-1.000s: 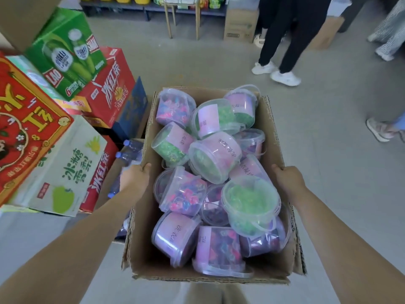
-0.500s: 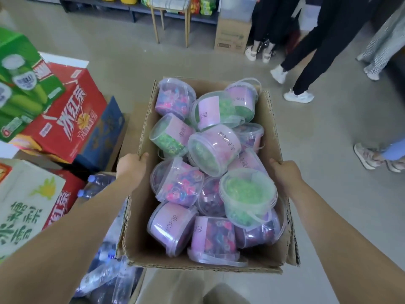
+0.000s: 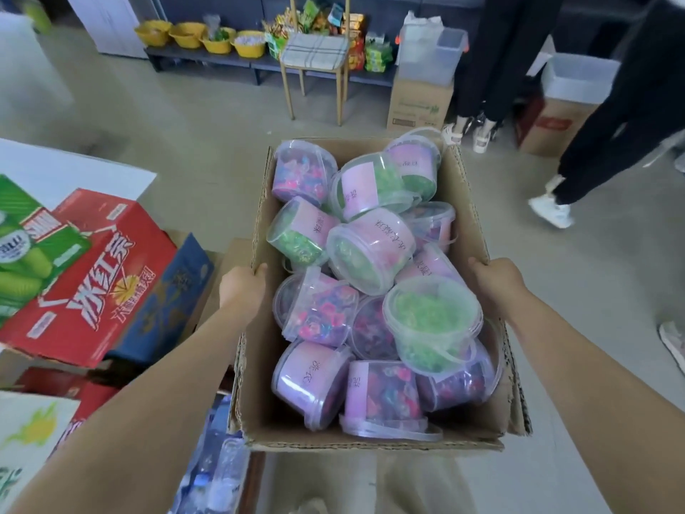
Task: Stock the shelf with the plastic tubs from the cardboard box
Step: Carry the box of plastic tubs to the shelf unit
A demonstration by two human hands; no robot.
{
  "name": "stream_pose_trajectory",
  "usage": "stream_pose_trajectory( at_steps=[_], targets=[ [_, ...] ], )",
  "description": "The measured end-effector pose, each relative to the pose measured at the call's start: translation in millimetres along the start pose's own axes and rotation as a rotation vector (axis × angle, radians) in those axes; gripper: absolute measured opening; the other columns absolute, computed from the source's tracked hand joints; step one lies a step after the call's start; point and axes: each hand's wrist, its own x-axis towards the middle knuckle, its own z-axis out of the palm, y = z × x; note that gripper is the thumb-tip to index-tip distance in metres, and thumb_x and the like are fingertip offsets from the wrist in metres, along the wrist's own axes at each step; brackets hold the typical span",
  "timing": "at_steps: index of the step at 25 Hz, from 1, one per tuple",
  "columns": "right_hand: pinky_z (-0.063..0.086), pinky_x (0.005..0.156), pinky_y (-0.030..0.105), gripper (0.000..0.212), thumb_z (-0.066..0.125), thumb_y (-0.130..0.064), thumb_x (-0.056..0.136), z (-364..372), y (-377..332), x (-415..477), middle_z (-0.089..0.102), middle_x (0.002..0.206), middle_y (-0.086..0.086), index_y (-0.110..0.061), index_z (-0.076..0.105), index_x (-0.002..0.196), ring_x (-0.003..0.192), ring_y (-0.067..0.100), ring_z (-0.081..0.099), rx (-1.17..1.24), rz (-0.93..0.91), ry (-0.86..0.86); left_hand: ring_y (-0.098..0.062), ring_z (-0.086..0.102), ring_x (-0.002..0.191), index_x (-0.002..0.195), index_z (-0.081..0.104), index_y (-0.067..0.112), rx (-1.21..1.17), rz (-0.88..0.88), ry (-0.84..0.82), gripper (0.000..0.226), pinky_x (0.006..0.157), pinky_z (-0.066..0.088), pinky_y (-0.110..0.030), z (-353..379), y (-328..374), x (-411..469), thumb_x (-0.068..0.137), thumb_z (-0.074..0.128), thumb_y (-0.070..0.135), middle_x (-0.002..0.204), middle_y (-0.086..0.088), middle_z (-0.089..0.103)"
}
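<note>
A grey shop floor runs back to a low shelf against the far wall. The left hand grips the left wall of the cardboard box, thumb over the rim; the right hand clasps the right wall. The plastic tubs are heaped inside, filling it. Stocking looks unstarted: every tub is yet to be shelved.

Cardboard box plain brown, plastic tubs clear with pale pink labels and dark handwriting, contents bright green or mixed pink, blue and purple, drink carton red with white lettering, bowls yellow, chair cushion grey-white plaid.
</note>
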Motion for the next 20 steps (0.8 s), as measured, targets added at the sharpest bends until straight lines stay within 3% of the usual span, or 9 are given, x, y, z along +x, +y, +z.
stream_pose_trajectory(
  at_steps=[2,6,9,14,20],
  targets=[
    [0.036,0.072,0.032,0.038,0.051,-0.032,0.093,-10,-20,59,0.053,0.085,0.022,0.001,0.053,0.075,0.086,0.033,0.055,-0.023,-0.026,-0.044,-0.038,0.058,0.09,0.085,0.062,-0.013,0.003,-0.024,0.036,0.05,0.071,0.036,-0.033,16,37,33,0.1,0.038,0.029,0.081,-0.024,0.059],
    [0.036,0.07,0.03,0.036,0.053,-0.034,0.092,-30,-61,170,0.054,0.084,0.019,0.001,0.056,0.085,0.083,0.029,0.054,-0.018,-0.069,-0.111,-0.041,0.058,0.098,0.093,0.062,-0.014,-0.005,-0.091,0.099,0.05,0.076,0.04,-0.035,38,108,96,0.1,0.038,0.029,0.096,-0.029,0.063],
    [0.038,0.069,0.031,0.037,0.051,-0.031,0.093,-41,-95,230,0.056,0.08,0.019,0.003,0.056,0.079,0.08,0.03,0.056,-0.028,-0.105,-0.146,-0.042,0.058,0.095,0.086,0.061,-0.013,-0.018,-0.123,0.109,0.05,0.077,0.042,-0.036,38,151,137,0.099,0.037,0.029,0.094,-0.031,0.063],
    [0.04,0.071,0.032,0.042,0.052,-0.028,0.093,-38,-158,332,0.06,0.084,0.024,0.013,0.062,0.088,0.092,0.039,0.062,-0.009,-0.153,-0.179,-0.043,0.059,0.094,0.084,0.06,-0.011,-0.071,-0.184,0.155,0.049,0.08,0.046,-0.039,38,206,225,0.098,0.039,0.031,0.096,-0.032,0.063],
    [0.039,0.073,0.031,0.034,0.051,-0.029,0.093,3,-258,464,0.058,0.086,0.02,0.003,0.058,0.083,0.089,0.033,0.059,-0.05,-0.167,-0.206,-0.043,0.059,0.094,0.085,0.061,-0.012,-0.061,-0.219,0.149,0.048,0.078,0.046,-0.038,32,261,375,0.098,0.04,0.03,0.091,-0.031,0.063]
  ],
)
